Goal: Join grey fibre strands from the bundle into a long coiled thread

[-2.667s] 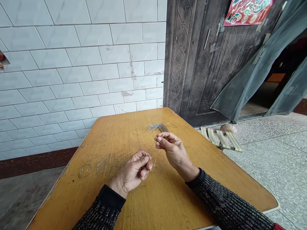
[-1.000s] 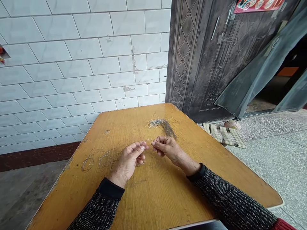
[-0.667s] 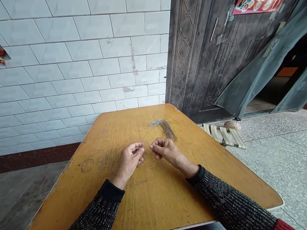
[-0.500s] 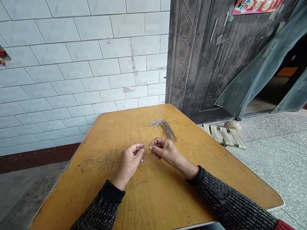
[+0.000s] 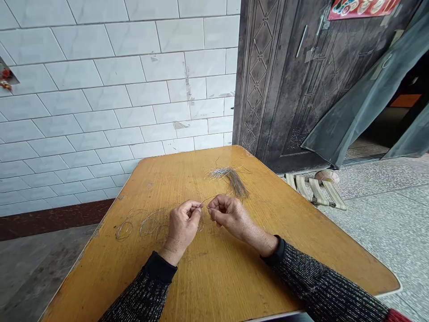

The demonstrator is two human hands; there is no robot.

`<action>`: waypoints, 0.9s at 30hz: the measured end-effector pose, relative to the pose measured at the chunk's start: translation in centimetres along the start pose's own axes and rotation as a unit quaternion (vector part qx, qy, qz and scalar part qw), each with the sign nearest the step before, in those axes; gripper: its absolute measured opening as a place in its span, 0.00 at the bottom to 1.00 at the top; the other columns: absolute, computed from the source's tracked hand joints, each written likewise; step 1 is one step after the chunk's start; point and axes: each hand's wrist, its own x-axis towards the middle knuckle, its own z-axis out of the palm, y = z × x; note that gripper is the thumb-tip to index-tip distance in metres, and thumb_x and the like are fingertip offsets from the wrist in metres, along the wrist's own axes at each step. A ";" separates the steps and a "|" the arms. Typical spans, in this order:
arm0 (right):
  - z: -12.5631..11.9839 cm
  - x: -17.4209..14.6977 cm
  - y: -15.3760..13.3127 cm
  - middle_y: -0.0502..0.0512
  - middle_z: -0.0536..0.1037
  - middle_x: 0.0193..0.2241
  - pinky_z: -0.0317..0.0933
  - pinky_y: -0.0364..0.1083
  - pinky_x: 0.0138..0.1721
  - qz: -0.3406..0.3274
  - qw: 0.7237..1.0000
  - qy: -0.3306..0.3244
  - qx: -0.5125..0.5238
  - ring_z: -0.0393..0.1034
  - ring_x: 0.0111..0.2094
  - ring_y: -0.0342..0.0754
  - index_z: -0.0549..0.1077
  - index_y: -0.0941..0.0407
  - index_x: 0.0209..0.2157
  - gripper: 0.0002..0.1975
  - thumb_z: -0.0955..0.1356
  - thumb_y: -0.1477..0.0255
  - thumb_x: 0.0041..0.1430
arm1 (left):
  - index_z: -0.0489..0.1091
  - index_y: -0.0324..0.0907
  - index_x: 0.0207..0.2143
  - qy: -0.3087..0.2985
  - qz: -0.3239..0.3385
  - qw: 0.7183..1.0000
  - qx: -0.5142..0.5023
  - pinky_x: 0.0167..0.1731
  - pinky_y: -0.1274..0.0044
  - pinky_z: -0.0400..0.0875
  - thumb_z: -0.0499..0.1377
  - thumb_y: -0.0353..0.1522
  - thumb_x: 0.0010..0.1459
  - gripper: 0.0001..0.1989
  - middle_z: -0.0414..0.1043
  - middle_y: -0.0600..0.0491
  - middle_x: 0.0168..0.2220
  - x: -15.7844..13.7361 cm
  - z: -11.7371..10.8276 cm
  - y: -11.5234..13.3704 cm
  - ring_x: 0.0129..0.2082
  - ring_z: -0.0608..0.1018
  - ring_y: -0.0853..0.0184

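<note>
My left hand (image 5: 183,227) is closed in a pinch on a thin wire (image 5: 207,199), which runs from its fingertips toward the right. Close beside it, over the middle of the table, my right hand (image 5: 231,215) pinches with thumb and forefinger at the same wire; its exact grip is too small to see clearly. Several loose wire loops (image 5: 148,226) lie on the tabletop to the left, some partly hidden behind my left hand. Beyond my right hand rests a bent bundle of thin wires (image 5: 236,182), its strands fanned out at the ends.
The yellow wooden table (image 5: 214,277) stands against a white tiled wall (image 5: 110,80). A dark patterned door (image 5: 264,89) and a grey-green curtain (image 5: 355,112) are at the right. On the floor beside the table is a low seat with striped straps (image 5: 315,190).
The wire's free end, which rose between my hands, now leans lower and to the right over my right fingers. My right fingertips have moved slightly closer to the left ones.
</note>
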 end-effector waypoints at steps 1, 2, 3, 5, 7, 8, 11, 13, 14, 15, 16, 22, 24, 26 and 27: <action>0.1 -0.1 0.1 0.44 0.64 0.15 0.52 0.38 0.16 -0.003 1.000 0.002 -0.005 0.57 0.15 0.36 0.64 0.57 0.23 0.01 0.63 0.74 0.46 | 0.71 0.38 0.27 0.002 0.001 1.000 -0.001 0.21 0.79 0.64 0.52 0.27 0.47 0.08 0.73 0.51 0.22 0.1 0.0 0.0 0.21 0.73 0.68; 0.2 -0.1 0.1 0.44 0.64 0.15 0.52 0.38 0.16 -0.006 1.000 0.004 -0.011 0.56 0.15 0.36 0.64 0.57 0.23 0.01 0.63 0.74 0.46 | 0.71 0.38 0.27 0.003 0.002 1.000 -0.004 0.21 0.78 0.64 0.52 0.27 0.47 0.08 0.73 0.51 0.22 0.2 0.0 -0.1 0.21 0.73 0.67; 0.3 -0.2 0.2 0.44 0.64 0.15 0.52 0.38 0.16 -0.008 1.000 0.006 -0.016 0.56 0.15 0.36 0.64 0.57 0.23 0.01 0.63 0.74 0.46 | 0.71 0.38 0.27 0.005 0.003 1.000 -0.009 0.22 0.78 0.65 0.52 0.27 0.47 0.08 0.73 0.51 0.22 0.2 0.0 -0.1 0.22 0.73 0.67; 0.5 -0.2 0.3 0.44 0.64 0.15 0.52 0.38 0.16 -0.008 1.000 0.011 -0.022 0.56 0.15 0.36 0.64 0.57 0.23 0.01 0.63 0.74 0.46 | 0.71 0.38 0.26 0.008 0.001 1.000 -0.019 0.23 0.78 0.65 0.52 0.27 0.47 0.07 0.73 0.51 0.22 0.4 0.0 -0.1 0.22 0.74 0.68; 0.5 -0.1 0.3 0.44 0.64 0.15 0.52 0.38 0.16 0.001 1.000 0.015 -0.017 0.56 0.15 0.36 0.64 0.57 0.23 0.01 0.63 0.74 0.45 | 0.71 0.38 0.26 0.004 -0.014 0.999 -0.030 0.22 0.78 0.64 0.53 0.27 0.47 0.07 0.73 0.51 0.22 0.4 0.0 -0.1 0.20 0.72 0.69; 0.5 0.0 0.3 0.44 0.64 0.15 0.53 0.38 0.16 0.008 1.000 0.017 -0.011 0.56 0.14 0.36 0.64 0.57 0.23 0.01 0.63 0.75 0.45 | 0.71 0.38 0.26 -0.004 -0.030 0.999 -0.037 0.20 0.79 0.63 0.54 0.28 0.47 0.06 0.73 0.51 0.22 0.4 -0.1 0.0 0.19 0.71 0.70; 0.1 0.3 0.4 0.44 0.64 0.15 0.53 0.37 0.15 0.030 0.999 0.021 0.004 0.57 0.14 0.36 0.64 0.57 0.22 0.01 0.63 0.75 0.44 | 0.72 0.38 0.29 -0.039 -0.083 0.993 -0.068 0.16 0.80 0.61 0.55 0.31 0.48 0.08 0.72 0.53 0.22 0.4 -0.3 0.1 0.15 0.67 0.73; -0.3 0.6 0.6 0.44 0.65 0.15 0.54 0.38 0.15 0.033 0.999 0.024 0.006 0.57 0.14 0.36 0.64 0.57 0.22 0.02 0.64 0.75 0.44 | 0.72 0.38 0.32 -0.054 -0.095 0.990 -0.092 0.16 0.80 0.61 0.55 0.33 0.49 0.10 0.72 0.53 0.23 0.3 -0.5 0.3 0.14 0.67 0.74; -0.5 0.8 0.8 0.44 0.65 0.15 0.55 0.38 0.16 0.030 0.999 0.027 0.004 0.58 0.14 0.36 0.65 0.57 0.22 0.02 0.64 0.74 0.45 | 0.72 0.38 0.33 -0.057 -0.093 0.989 -0.103 0.17 0.80 0.62 0.55 0.34 0.50 0.11 0.72 0.53 0.24 0.3 -0.6 0.4 0.15 0.67 0.74; -0.7 0.9 0.9 0.44 0.65 0.15 0.55 0.38 0.16 0.025 0.999 0.030 0.000 0.58 0.14 0.36 0.65 0.57 0.22 0.03 0.64 0.73 0.45 | 0.72 0.38 0.33 -0.061 -0.090 0.988 -0.110 0.18 0.80 0.62 0.55 0.36 0.51 0.12 0.73 0.52 0.25 0.3 -0.6 0.4 0.15 0.68 0.74; -0.9 0.9 1.0 0.44 0.65 0.15 0.55 0.38 0.16 0.020 0.999 0.033 -0.004 0.58 0.15 0.36 0.66 0.57 0.22 0.03 0.64 0.73 0.46 | 0.72 0.38 0.32 -0.065 -0.090 0.987 -0.117 0.19 0.80 0.62 0.54 0.37 0.52 0.13 0.73 0.52 0.26 0.2 -0.7 0.5 0.16 0.68 0.74; -1.1 1.1 1.1 0.45 0.65 0.15 0.53 0.38 0.16 0.024 0.999 0.040 -0.007 0.58 0.14 0.36 0.66 0.58 0.22 0.05 0.65 0.71 0.47 | 0.72 0.38 0.32 -0.101 -0.149 0.967 -0.181 0.19 0.81 0.59 0.52 0.41 0.54 0.16 0.73 0.51 0.29 0.2 -1.0 0.8 0.18 0.67 0.75; -1.2 1.0 1.1 0.45 0.66 0.16 0.53 0.38 0.16 0.019 0.999 0.040 -0.016 0.58 0.14 0.36 0.66 0.58 0.23 0.05 0.65 0.71 0.48 | 0.71 0.38 0.31 -0.109 -0.156 0.962 -0.197 0.19 0.81 0.58 0.53 0.41 0.54 0.16 0.72 0.51 0.29 0.2 -1.1 0.7 0.18 0.67 0.76; -1.2 1.0 1.1 0.45 0.66 0.16 0.54 0.38 0.17 0.008 0.999 0.039 -0.035 0.58 0.15 0.37 0.67 0.58 0.23 0.05 0.65 0.71 0.48 | 0.72 0.38 0.31 -0.116 -0.156 0.959 -0.205 0.19 0.81 0.58 0.55 0.41 0.52 0.15 0.72 0.51 0.30 0.3 -1.2 0.6 0.19 0.67 0.76; -1.2 0.9 1.1 0.45 0.66 0.16 0.54 0.38 0.17 0.003 0.998 0.039 -0.043 0.58 0.15 0.37 0.67 0.58 0.23 0.05 0.65 0.71 0.48 | 0.72 0.38 0.32 -0.120 -0.158 0.957 -0.210 0.18 0.81 0.57 0.56 0.41 0.51 0.14 0.72 0.51 0.30 0.3 -1.2 0.6 0.19 0.67 0.76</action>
